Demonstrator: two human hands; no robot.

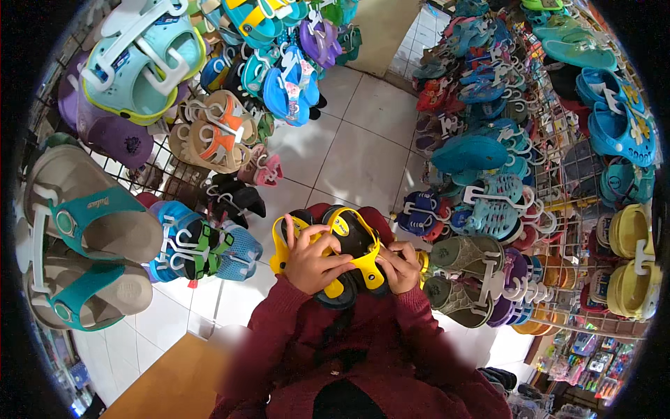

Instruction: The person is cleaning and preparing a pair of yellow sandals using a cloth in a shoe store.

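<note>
A pair of black sandals with yellow straps is in front of my body, at the middle of the view. My left hand (315, 260) lies across the left sandal (335, 301), its fingers reaching to the right sandal and hiding much of the left one. On the right sandal (352, 242), the yellow straps stand out against a black footbed. My right hand (401, 266) pinches that sandal's outer edge by the strap joint, fingers curled. Some yellow plastic (423, 260) shows just beyond the right hand; what it belongs to is unclear.
Wire grid racks (568, 173) hung with footwear flank me on both sides. Large grey-and-teal sandals (104, 209) are close on the left, olive sandals (463, 256) close on the right. White floor tiles (361, 152) run between. A brown wooden surface (167, 379) is at lower left.
</note>
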